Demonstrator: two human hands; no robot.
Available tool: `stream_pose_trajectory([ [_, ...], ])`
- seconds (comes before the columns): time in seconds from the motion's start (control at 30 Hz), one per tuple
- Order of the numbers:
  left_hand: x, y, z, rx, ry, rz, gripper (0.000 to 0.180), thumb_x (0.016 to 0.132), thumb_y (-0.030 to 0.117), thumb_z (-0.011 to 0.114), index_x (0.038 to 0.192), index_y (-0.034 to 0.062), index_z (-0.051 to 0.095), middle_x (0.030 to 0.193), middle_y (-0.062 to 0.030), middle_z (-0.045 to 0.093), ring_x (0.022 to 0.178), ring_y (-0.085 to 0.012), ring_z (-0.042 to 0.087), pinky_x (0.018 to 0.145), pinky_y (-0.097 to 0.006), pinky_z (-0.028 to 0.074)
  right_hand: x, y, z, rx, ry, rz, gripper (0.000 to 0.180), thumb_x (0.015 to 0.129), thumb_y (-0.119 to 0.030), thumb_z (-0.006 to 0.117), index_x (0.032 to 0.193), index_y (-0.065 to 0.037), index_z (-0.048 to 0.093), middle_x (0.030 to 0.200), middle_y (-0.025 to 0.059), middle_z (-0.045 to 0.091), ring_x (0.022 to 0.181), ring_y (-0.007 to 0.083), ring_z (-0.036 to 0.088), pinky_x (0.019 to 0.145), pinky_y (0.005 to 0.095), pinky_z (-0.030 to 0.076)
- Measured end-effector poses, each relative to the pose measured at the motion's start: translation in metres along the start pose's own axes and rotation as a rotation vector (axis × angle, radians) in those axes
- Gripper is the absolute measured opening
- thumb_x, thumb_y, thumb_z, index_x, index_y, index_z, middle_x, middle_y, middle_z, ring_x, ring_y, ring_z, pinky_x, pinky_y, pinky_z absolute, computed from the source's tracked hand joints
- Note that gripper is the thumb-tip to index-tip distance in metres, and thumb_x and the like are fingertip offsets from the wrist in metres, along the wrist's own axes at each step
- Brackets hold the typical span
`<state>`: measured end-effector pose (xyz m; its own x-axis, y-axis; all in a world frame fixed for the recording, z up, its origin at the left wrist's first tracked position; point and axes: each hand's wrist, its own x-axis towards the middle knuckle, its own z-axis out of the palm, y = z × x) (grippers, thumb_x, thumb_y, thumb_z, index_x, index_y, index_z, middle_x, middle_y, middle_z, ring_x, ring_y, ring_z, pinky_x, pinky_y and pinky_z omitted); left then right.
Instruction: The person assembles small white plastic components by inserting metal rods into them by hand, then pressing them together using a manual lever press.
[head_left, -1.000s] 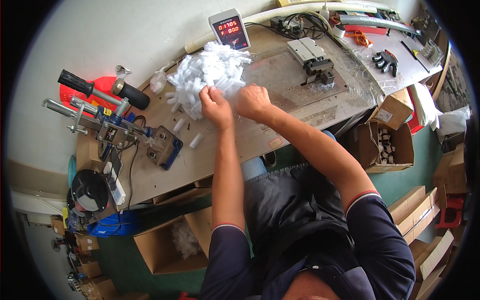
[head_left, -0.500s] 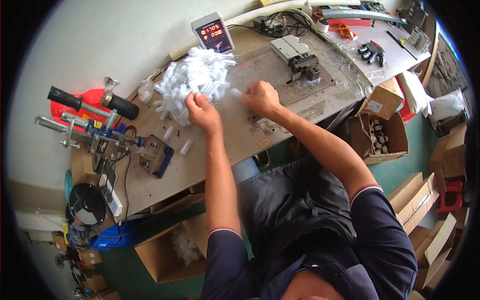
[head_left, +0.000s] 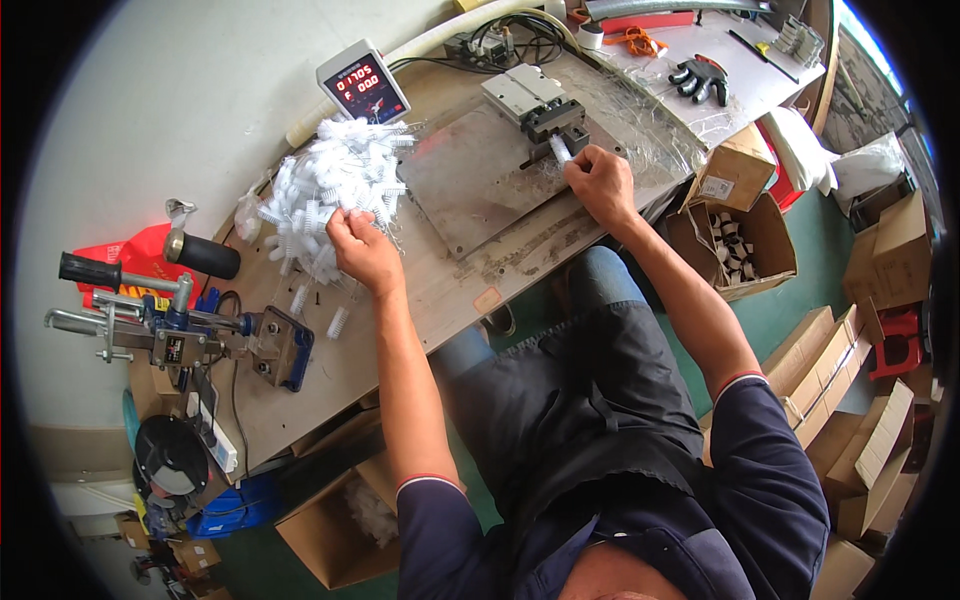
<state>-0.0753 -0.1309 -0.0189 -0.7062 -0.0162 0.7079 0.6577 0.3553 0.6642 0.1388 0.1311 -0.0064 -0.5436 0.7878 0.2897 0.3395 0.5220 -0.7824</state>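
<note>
A white brush (head_left: 560,150) is held by the right hand (head_left: 600,185), whose grip is clamped on its near end with thumb and fingers together; its far end is held up against the black clamp block (head_left: 552,120) of a pale grey machine head (head_left: 522,92). The head is mounted at the far right part of a flat metal plate (head_left: 465,185), which is laid on the wooden counter (head_left: 440,285). The left hand (head_left: 366,252) is placed at the near right edge of a heaped pile of white brushes (head_left: 330,180), its fingertips bunched against the bristles; whether anything is pinched in that grip cannot be told. Two loose brushes (head_left: 338,322) are seen just beside the pile, on the side nearer the person. Behind the pile, a display unit (head_left: 363,85) with lit red digits is propped near the wall. To the left, a hand lever press (head_left: 175,345) with a black handle is stood on the counter. A dark glove (head_left: 703,82) is left on a white tabletop (head_left: 690,118) at the upper right, near an orange cord (head_left: 635,42).
</note>
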Motion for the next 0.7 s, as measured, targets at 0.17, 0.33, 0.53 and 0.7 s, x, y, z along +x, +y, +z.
stream_pose_trajectory([
  [0.17, 0.0, -0.0014, 0.0006, 0.01, -0.019, 0.006, 0.014, 0.104, 0.009, 0.056, 0.112, -0.002, 0.059, 0.085, -0.0095, 0.071, 0.074, -0.02, 0.067, 0.067, -0.034, 0.053, 0.0021, -0.0018, 0.0042, -0.083, 0.024, 0.04, 0.023, 0.08, -0.027, 0.069, 0.084, -0.005, 0.073, 0.081, 0.0193, 0.073, 0.082, 0.039, 0.071, 0.079, 0.0474, 0.054],
  [0.33, -0.0007, -0.0015, 0.0015, -0.002, -0.028, 0.001, 0.014, 0.105, 0.01, 0.056, 0.112, -0.0019, 0.059, 0.085, -0.0086, 0.071, 0.073, -0.0189, 0.066, 0.067, -0.034, 0.053, 0.0022, -0.0026, 0.0029, -0.084, 0.018, 0.088, 0.022, 0.08, -0.027, 0.069, 0.084, -0.006, 0.073, 0.082, 0.02, 0.073, 0.083, 0.0392, 0.071, 0.079, 0.0475, 0.054],
  [0.53, -0.0006, -0.002, 0.001, 0.015, -0.044, -0.018, 0.015, 0.105, 0.011, 0.056, 0.111, -0.0018, 0.06, 0.084, -0.008, 0.07, 0.073, -0.0183, 0.066, 0.067, -0.034, 0.052, 0.0031, -0.0031, 0.0054, -0.095, 0.047, 0.092, 0.022, 0.081, -0.026, 0.068, 0.084, -0.006, 0.073, 0.083, 0.0201, 0.073, 0.084, 0.039, 0.071, 0.08, 0.0479, 0.054],
  [0.7, -0.001, -0.001, 0.001, 0.01, -0.033, 0.01, 0.015, 0.105, 0.012, 0.057, 0.11, -0.0011, 0.06, 0.085, -0.0078, 0.071, 0.073, -0.0182, 0.066, 0.068, -0.034, 0.052, 0.0031, -0.002, 0.0057, -0.102, 0.051, 0.084, 0.021, 0.082, -0.027, 0.068, 0.084, -0.006, 0.073, 0.083, 0.0194, 0.073, 0.084, 0.0387, 0.071, 0.079, 0.048, 0.054],
])
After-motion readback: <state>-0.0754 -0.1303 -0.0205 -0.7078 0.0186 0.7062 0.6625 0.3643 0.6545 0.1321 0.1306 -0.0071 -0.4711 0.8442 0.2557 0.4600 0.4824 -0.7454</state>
